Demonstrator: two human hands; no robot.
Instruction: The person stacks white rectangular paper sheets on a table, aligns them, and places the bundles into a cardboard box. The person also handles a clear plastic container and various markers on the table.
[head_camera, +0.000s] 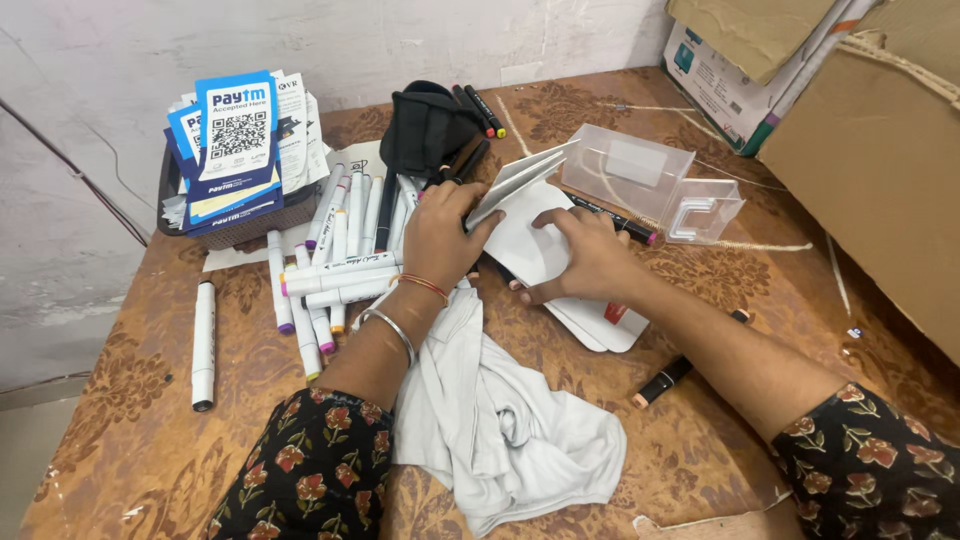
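My left hand (440, 235) grips the edge of a small stack of white cards (515, 180), lifted and tilted above the table. Pressing flat on a white sheet (530, 245) beneath them is my right hand (590, 260), fingers spread. More white card pieces (600, 325) lie under that hand. A heap of white marker pens (340, 250) with coloured caps sits just left of my left hand. A crumpled white cloth (500, 420) lies between my forearms.
A basket (250, 228) with blue and white cards stands at the back left. A black pouch (425, 125), an open clear plastic box (650, 180), loose markers (203, 345) (665, 380) and cardboard boxes (870, 170) at the right surround the patterned brown table (150, 450).
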